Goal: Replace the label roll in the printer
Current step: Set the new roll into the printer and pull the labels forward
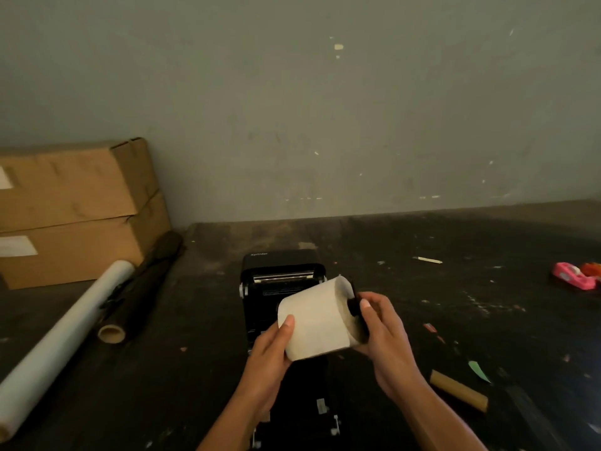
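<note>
Both hands, left hand (274, 345) and right hand (382, 333), clasp the label roll (317, 323) between their fingers; beyond them the printer (279, 275) lies open, loading apparently pending.

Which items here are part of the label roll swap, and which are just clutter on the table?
Job: label roll, held in left hand and right hand; black spindle in its core; open printer.

Lying about: cardboard boxes, long white roll, cardboard tube, pink tape dispenser.
</note>
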`<state>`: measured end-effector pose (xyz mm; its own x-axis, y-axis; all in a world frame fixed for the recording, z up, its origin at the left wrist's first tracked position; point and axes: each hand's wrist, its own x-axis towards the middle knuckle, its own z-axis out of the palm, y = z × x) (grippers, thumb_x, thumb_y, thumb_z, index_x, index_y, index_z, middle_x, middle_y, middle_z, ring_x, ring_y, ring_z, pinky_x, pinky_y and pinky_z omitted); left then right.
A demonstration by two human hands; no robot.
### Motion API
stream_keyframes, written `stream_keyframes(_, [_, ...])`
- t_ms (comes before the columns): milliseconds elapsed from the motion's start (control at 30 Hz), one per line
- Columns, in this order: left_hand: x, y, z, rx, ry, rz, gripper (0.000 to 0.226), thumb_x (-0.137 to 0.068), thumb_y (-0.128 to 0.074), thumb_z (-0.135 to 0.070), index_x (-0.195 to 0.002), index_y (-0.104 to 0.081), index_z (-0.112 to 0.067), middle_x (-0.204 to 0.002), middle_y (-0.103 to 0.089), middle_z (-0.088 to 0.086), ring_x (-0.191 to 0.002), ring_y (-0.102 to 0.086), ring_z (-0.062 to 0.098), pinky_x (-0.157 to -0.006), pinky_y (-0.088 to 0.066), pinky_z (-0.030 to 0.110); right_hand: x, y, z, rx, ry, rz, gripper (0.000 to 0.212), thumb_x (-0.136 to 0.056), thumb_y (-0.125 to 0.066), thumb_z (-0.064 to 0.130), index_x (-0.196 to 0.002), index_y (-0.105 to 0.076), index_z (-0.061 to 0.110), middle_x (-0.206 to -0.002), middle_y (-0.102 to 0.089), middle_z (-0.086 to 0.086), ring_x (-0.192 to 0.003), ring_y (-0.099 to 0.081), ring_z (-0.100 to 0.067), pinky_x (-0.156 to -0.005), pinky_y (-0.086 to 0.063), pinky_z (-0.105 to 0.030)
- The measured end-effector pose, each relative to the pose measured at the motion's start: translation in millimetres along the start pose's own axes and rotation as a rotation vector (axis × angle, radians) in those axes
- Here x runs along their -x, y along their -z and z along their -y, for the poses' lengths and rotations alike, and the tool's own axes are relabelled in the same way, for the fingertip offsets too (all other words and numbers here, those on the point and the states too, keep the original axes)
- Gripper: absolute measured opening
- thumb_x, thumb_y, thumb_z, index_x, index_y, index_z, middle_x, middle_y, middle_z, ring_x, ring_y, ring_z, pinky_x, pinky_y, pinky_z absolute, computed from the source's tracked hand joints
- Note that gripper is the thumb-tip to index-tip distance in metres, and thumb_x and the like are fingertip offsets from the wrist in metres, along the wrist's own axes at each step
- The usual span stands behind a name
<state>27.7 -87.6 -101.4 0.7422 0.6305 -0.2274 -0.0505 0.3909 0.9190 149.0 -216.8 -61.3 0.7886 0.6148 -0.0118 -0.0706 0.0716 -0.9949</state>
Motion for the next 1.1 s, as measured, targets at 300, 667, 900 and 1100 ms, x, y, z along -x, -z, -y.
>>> stream_keyframes(300, [20,39,-9,-0.035,-0.113,-0.045,0.047,-0.085,-0.057,-0.039,-0.124,-0.061,-0.013,-0.110,-0.073,0.008,-0.101,-0.070,0.021,-0.085,-0.056,0.037,12,-42,-7,0.108,0.054,0.087,0.017,-0.096,-0.045,0.025,-0.104,-0.058,0.031,-0.110,-0.057,0.004,-0.104,-0.058,-0.017,-0.088,-0.054,-0.051])
stream_keyframes(667, [41,64,-17,-0.011,-0.152,0.001,0.029,-0.098,-0.046,-0.026,-0.119,-0.062,-0.012,-0.108,-0.074,0.004,-0.100,-0.070,0.015,-0.074,-0.056,0.024,31,-65,-10,-0.098,-0.013,0.107,0.024,-0.097,-0.043,0.025,-0.109,-0.062,0.018,-0.114,-0.060,-0.002,-0.104,-0.060,-0.020,-0.082,-0.057,-0.047])
stream_keyframes(900, [44,68,-14,0.018,-0.158,0.035,0.031,-0.097,-0.046,-0.026,-0.120,-0.061,-0.011,-0.106,-0.075,0.003,-0.098,-0.071,0.014,-0.069,-0.057,0.020,40,-66,-19,-0.068,0.080,0.056,0.021,-0.093,-0.050,0.025,-0.110,-0.062,0.024,-0.110,-0.065,0.005,-0.102,-0.064,-0.017,-0.083,-0.057,-0.049])
stream_keyframes(1100, [43,68,-13,0.073,-0.178,0.058,0.027,-0.098,-0.044,-0.025,-0.116,-0.061,-0.014,-0.103,-0.075,0.002,-0.097,-0.071,0.014,-0.069,-0.058,0.021,38,-68,-16,0.003,0.178,0.032,0.022,-0.089,-0.056,0.021,-0.109,-0.063,0.029,-0.114,-0.066,0.003,-0.107,-0.063,-0.015,-0.090,-0.053,-0.051])
